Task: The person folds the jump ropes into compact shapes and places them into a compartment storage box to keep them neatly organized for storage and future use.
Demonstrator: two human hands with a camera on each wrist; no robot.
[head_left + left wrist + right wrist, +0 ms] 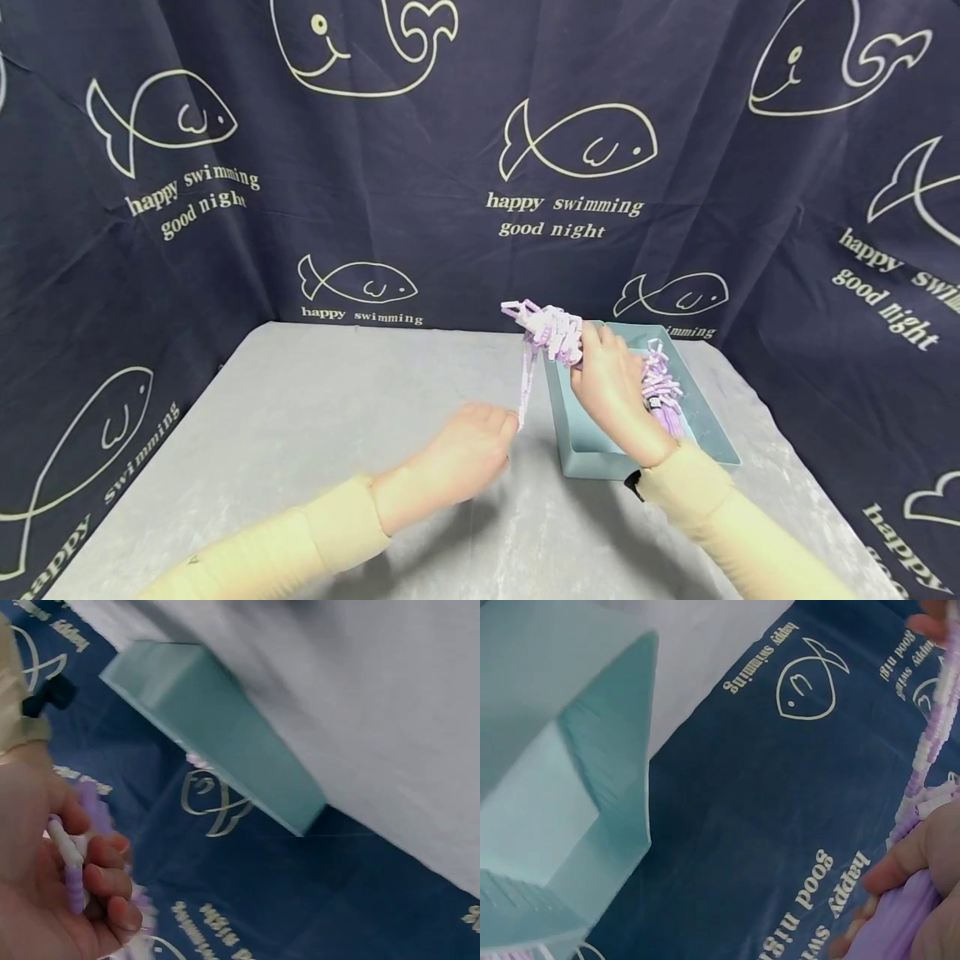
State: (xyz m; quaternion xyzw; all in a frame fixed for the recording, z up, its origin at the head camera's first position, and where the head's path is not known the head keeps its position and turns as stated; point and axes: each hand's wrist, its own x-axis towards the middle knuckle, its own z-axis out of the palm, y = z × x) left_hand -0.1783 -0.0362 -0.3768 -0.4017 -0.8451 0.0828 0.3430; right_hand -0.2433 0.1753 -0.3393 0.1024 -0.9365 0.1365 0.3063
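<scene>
My right hand (611, 379) grips a bundled purple-and-white beaded jump rope (558, 333) above the left side of a blue-green box (577, 464). In the right wrist view, smooth purple handles (896, 919) lie within that hand's fingers. A doubled strand hangs down from the bundle to my left hand (468, 446), left of the box and above the table. The left wrist view has this hand's curled fingers around a beaded piece (71, 859) of the rope. Inside the box, at its right, lies another purple-and-white jump rope (662, 383) with a dark band, partly hidden by the right forearm.
The box stands on the right part of a grey table (300, 417). Behind and at both sides of the table hangs a dark blue curtain (450, 225) printed with fish and lettering. A black band (635, 483) shows at the right wrist.
</scene>
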